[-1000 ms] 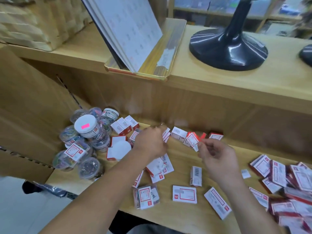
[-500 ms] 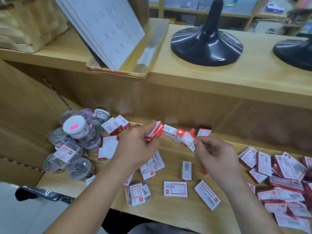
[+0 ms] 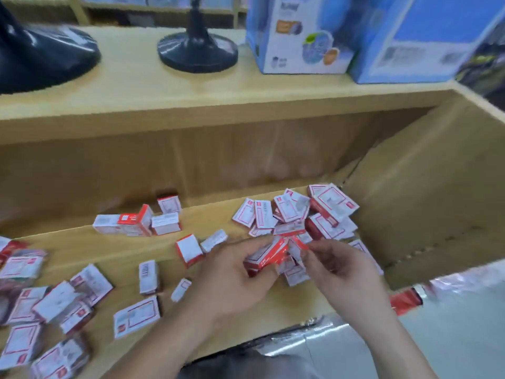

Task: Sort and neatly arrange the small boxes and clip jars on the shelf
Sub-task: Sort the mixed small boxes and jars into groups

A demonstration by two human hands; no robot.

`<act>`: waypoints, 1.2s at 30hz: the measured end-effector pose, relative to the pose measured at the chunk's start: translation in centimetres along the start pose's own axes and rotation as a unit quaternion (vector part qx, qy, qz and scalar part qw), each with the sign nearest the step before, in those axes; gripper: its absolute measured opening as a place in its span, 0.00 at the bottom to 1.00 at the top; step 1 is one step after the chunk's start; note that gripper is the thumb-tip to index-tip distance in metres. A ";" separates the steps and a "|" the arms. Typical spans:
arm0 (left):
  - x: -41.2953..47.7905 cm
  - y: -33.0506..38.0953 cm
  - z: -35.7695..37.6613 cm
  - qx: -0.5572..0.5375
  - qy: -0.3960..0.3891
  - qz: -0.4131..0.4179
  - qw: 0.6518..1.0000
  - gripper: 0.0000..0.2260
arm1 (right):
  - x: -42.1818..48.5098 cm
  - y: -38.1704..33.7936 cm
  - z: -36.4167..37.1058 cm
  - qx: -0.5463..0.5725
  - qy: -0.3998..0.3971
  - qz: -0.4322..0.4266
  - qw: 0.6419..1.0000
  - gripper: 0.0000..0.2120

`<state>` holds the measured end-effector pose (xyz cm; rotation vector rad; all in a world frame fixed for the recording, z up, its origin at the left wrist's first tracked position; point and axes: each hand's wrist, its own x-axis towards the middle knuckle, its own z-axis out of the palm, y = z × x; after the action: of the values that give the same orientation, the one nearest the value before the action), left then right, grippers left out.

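Observation:
Many small red-and-white boxes lie scattered on the wooden shelf (image 3: 246, 214). My left hand (image 3: 232, 280) grips a red box (image 3: 266, 258) over the shelf's middle right. My right hand (image 3: 336, 266) pinches a small box (image 3: 296, 246) right beside it, the two boxes touching. Just behind the hands lies a heap of boxes (image 3: 306, 212) by the shelf's right wall. A short row of boxes (image 3: 136, 221) stands toward the back left. More loose boxes (image 3: 54, 305) lie at the left front. No clip jars are in view.
The upper shelf carries two black round stand bases (image 3: 196, 50) and blue-white cartons (image 3: 300, 34). A cardboard wall (image 3: 426, 192) closes the shelf on the right. Silver foil wrap (image 3: 300, 337) lies below the shelf's front edge.
The view has swung right, so the jars and the book stand have left the frame. Both hands moved right to the heap, each still holding a box, and came together.

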<state>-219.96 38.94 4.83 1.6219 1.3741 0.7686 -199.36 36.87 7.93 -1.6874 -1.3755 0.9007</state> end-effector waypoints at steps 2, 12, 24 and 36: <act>2.0 0.7 1.8 0.055 -0.004 0.007 0.998 0.26 | 0.3 1.9 -2.5 -0.010 0.027 0.019 0.999 0.03; 8.5 0.7 5.8 0.350 0.034 0.048 0.935 0.27 | 5.0 8.2 -6.8 -0.240 0.104 0.031 0.965 0.07; 0.6 -1.9 1.9 0.197 0.128 0.114 0.965 0.21 | 3.1 2.7 -0.8 -0.111 0.092 -0.220 0.965 0.06; -9.6 -8.8 -11.7 0.177 0.316 -0.009 0.932 0.13 | 8.2 -6.9 21.3 -0.210 -0.229 -0.230 0.922 0.18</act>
<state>-236.03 32.31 2.88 1.6965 2.0781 1.1467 -219.78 48.51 3.86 -1.3787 -2.3038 0.7812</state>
